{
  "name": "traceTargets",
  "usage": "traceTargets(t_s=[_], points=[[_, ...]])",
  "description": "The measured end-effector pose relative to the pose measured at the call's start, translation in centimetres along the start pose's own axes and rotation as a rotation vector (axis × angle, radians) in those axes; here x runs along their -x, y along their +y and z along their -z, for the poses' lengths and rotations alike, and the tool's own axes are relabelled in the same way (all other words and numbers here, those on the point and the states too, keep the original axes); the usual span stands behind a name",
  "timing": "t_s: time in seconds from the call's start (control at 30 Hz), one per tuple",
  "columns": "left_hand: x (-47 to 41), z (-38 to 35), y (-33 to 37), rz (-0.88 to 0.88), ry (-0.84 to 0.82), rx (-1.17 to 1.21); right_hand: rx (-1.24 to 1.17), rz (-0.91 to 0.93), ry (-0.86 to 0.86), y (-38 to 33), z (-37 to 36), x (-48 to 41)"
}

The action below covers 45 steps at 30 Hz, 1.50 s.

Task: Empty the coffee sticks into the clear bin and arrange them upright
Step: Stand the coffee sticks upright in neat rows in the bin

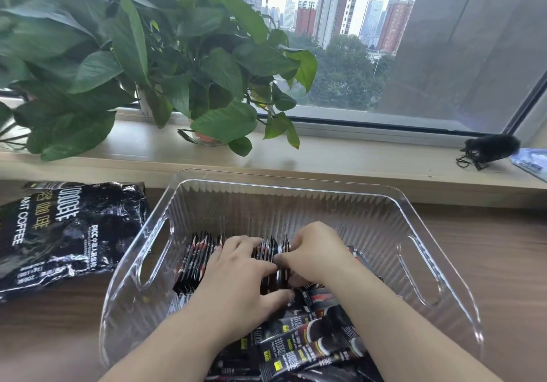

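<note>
A clear ribbed bin point(296, 204) with side handle slots stands on the wooden table. Inside it, a row of black coffee sticks point(195, 260) stands on edge at the left middle, and several loose coffee sticks point(319, 343) lie flat in a heap at the near side. My left hand point(236, 275) lies over the standing row with its fingers curled round some of the sticks. My right hand point(313, 251) is beside it, thumb and fingers pinching sticks at the row's right end. The sticks under both hands are partly hidden.
A flattened black coffee bag point(65, 233) lies on the table left of the bin. Behind the bin runs a window sill with a leafy potted plant point(165, 65), a black fuzzy object with a cord point(488, 149) and a blue-white packet point(532, 162) at far right.
</note>
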<state>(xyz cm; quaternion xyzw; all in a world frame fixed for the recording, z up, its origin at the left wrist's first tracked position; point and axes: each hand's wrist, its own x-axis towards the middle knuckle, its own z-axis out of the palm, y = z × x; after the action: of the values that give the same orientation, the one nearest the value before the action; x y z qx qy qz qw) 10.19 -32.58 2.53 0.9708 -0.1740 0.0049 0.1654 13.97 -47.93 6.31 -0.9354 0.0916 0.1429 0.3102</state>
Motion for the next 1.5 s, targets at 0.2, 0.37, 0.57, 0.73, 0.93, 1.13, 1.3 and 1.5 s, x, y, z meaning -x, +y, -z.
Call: traceTargets(t_s=[0.2, 0.37, 0.57, 0.73, 0.93, 1.13, 1.3, 1.5], points=[[-0.3, -0.1, -0.4, -0.021, 0.077, 0.011, -0.148, -0.036, -0.089, 0.7, -0.1, 0.2], [-0.7, -0.1, -0.4, -0.017, 0.109, 0.016, -0.179, -0.020, -0.131, 1.4, 0.1, -0.1], [-0.8, -0.3, -0.5, -0.015, 0.132, 0.060, -0.213, -0.011, -0.168, 2.2, 0.4, -0.4], [-0.9, -0.4, -0.4, -0.022, 0.127, 0.118, -0.213, -0.018, -0.181, 2.4, 0.5, -0.5], [-1.0, -0.3, -0.3, -0.028, 0.128, 0.142, -0.174, 0.017, -0.158, 2.4, 0.7, -0.3], [-0.8, -0.4, -0.2, -0.042, 0.113, 0.158, -0.187, 0.035, -0.152, 2.3, 0.9, -0.3], [-0.5, -0.3, -0.4, -0.020, 0.108, 0.151, -0.163, 0.057, -0.089, 2.6, 1.0, -0.7], [-0.7, 0.0, -0.5, -0.025, 0.094, 0.107, -0.089, 0.118, -0.091, 2.6, 1.0, -0.8]])
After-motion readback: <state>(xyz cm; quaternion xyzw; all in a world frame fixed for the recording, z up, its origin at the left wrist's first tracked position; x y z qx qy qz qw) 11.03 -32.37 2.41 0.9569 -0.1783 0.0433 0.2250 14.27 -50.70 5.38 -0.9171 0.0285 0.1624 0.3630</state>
